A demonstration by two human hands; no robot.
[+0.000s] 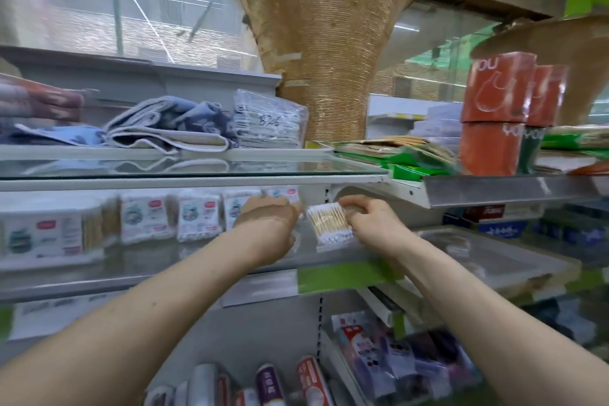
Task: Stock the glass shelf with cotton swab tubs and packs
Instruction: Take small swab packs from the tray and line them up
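Observation:
A clear pack of wooden cotton swabs stands at the right end of the glass shelf. My right hand grips its right side with curled fingers. My left hand reaches in just left of the pack, fingers bent toward the shelf's back; what it touches is hidden behind it. A row of labelled swab packs lines the shelf to the left, and a swab tub stands at the far left.
The glass shelf above carries folded towels and a wrapped bundle. Red napkin packs stand on the right shelf. Rolls and packets fill the shelf below. A rope-wrapped pillar rises behind.

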